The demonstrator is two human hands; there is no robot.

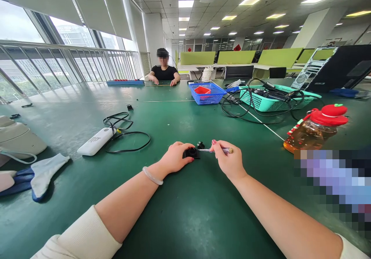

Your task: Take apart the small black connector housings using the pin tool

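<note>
My left hand (174,157) is closed around the left side of a small black device with a round lens-like part (191,153), steadying it on the green table. In my right hand (230,159) is a screwdriver (227,150) with a pale handle, gripped between thumb and fingers. Its thin metal shaft points left, and its tip reaches the device's right side. Just beyond the shaft lies a small black part (200,145), too small to make out further.
A white power bank (97,141) with a black cable lies left. Gloves (43,174) rest at the left edge. Farther back are a blue basket (207,97) and a green basket (268,103) of cables. A red-lidded bottle (315,131) stands right. Another person (164,72) sits opposite.
</note>
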